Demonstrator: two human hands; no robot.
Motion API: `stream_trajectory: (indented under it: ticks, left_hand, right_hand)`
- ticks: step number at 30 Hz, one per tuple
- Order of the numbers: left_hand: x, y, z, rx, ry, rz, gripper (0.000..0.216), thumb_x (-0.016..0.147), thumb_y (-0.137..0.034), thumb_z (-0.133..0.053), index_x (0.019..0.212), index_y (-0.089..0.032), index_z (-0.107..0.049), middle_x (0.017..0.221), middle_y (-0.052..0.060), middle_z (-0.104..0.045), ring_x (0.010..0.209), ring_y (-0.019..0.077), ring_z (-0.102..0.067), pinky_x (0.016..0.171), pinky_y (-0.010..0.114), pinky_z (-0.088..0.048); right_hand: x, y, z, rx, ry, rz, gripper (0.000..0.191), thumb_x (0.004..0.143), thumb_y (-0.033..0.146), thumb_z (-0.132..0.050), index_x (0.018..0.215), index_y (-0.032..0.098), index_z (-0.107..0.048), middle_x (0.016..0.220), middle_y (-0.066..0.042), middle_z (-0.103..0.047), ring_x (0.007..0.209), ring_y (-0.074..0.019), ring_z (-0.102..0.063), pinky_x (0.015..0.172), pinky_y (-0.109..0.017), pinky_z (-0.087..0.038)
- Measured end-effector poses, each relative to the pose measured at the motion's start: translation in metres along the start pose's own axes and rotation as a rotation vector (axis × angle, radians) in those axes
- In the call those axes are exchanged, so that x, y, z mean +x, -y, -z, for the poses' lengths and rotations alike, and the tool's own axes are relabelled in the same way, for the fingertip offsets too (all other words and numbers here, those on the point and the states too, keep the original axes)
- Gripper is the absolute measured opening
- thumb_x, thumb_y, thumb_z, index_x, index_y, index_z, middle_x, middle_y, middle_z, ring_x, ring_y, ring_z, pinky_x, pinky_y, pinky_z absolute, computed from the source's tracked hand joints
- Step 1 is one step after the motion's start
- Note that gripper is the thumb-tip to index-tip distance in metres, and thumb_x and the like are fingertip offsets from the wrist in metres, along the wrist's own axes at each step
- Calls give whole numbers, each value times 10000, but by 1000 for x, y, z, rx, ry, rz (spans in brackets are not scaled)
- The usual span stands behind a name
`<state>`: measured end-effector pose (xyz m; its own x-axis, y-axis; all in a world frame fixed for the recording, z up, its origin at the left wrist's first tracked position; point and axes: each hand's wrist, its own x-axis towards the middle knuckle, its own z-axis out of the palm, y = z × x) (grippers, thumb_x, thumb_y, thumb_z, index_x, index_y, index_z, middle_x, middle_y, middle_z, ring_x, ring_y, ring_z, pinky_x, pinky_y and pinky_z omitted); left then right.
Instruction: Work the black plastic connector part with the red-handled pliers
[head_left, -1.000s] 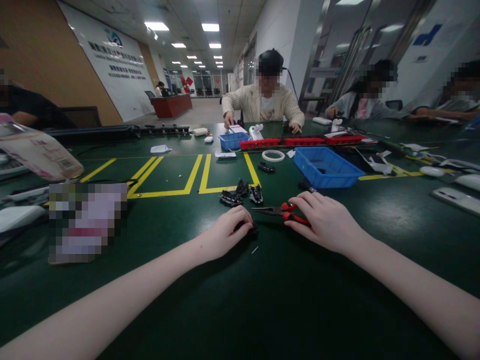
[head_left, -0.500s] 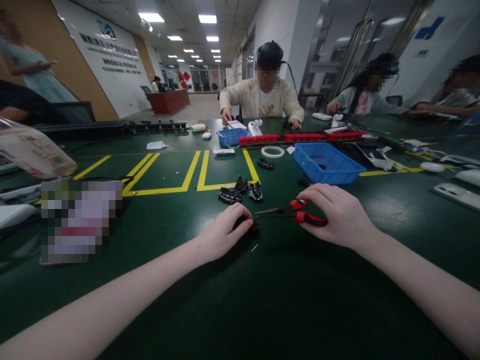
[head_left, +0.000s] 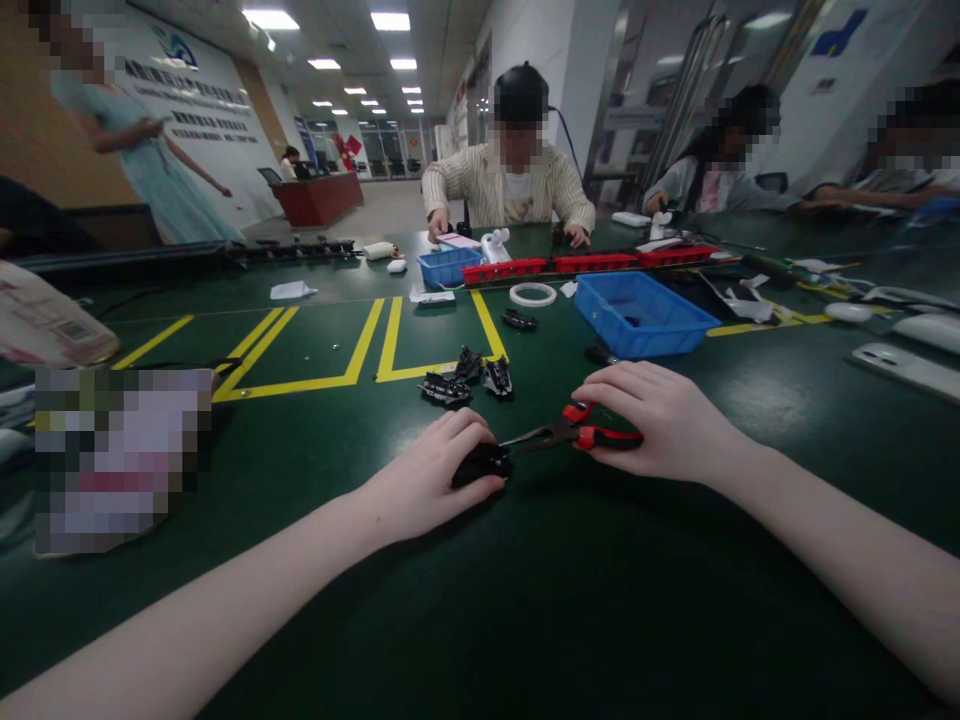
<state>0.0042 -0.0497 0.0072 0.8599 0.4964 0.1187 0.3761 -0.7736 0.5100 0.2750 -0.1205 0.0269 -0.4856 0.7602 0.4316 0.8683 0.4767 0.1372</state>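
My left hand (head_left: pixel 439 468) is closed around a small black plastic part (head_left: pixel 480 464), thumb on the near side and fingers over the far side. In my right hand (head_left: pixel 654 420) are long-nose pliers (head_left: pixel 559 432) with red and black handles. The pliers' jaws are a little apart, and their tips reach the right end of the black part; whether they grip anything there I cannot tell. Just beyond my left hand lie several similar black parts (head_left: pixel 445 388) in a loose group. Another black part (head_left: pixel 519 319) lies farther back.
A blue bin (head_left: pixel 641 315) stands beyond my right hand, with a dark-handled tool (head_left: pixel 600 352) before it. Behind are a tape roll (head_left: pixel 532 294), a smaller blue bin (head_left: pixel 450 267) and a red strip (head_left: pixel 592 263). Across the table sits a person (head_left: pixel 514 190). A bag-like item (head_left: pixel 127 460) lies at left.
My left hand has opened its grasp so more of the black part shows. The pliers have come left to it, their jaws wider apart. A thin pale sliver near the part no longer shows.
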Motion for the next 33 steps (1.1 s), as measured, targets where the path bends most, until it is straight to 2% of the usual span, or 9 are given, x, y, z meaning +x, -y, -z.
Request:
stream_trajectory:
  ticks: [5,11,22,33]
  left_hand:
    - [2,2,-2,-47,4,60,294,864,-429,-572,1033,-189,-549,1082,53,-549,892,192,-573,731,312,-496]
    - [3,-2,0,17,22,98,329,861,-472,-567,1019,-184,-573,935,20,-628,782,183,-600,631,270,-448]
    - [2,-3,2,-35,29,108,317,867,-456,-561,996,-168,-586,926,29,-627,783,187,-589,622,269,-429]
    - [2,-4,3,-34,32,112,296,892,-434,-528,1004,-165,-578,950,35,-627,800,182,-585,653,274,-437]
  right_hand:
    - [1,2,0,31,-12,-24,306,770,390,-569,996,194,-636,968,-103,-674,885,-243,-614,756,-380,-484]
    - [-1,5,-3,123,15,-22,435,769,527,-591,1012,168,-624,976,-110,-666,837,-222,-621,707,-355,-492]
    - [0,9,-6,174,91,-44,394,795,505,-574,981,158,-598,926,-104,-656,786,-210,-611,648,-330,-474]
    - [0,4,-8,216,122,-58,409,805,505,-565,1032,166,-585,988,-109,-642,847,-220,-605,702,-349,-481]
